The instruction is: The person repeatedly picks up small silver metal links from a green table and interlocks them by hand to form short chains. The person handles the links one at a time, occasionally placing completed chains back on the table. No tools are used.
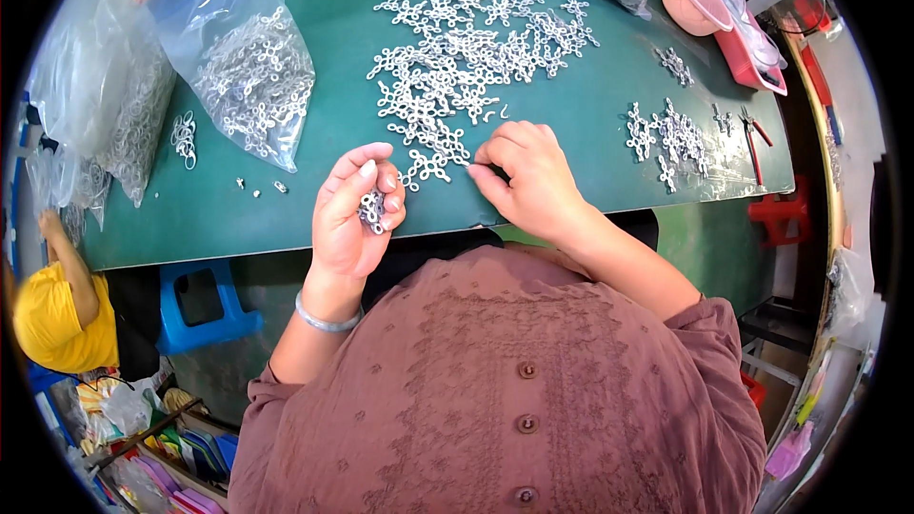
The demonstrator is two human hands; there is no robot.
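Observation:
My left hand [354, 205] is curled, palm up, around a few small silver pieces made of joined rings [372, 212]. Just right of it, my right hand [529, 176] is bent with thumb and fingertips drawn together at the near edge of a heap. Whether a piece is between those fingertips is hard to see. That heap of silver ring-shaped metal pieces [476, 52] spreads over the green table [571, 124]. One loose branched piece [427, 167] lies between my two hands.
Clear plastic bags of similar pieces [252, 86] stand at the left. Smaller groups of pieces [678, 138] and red-handled pliers [754, 148] lie at the right. Pink baskets [695, 0] sit at the back right. A person in yellow [62, 314] sits beyond a blue stool [202, 309].

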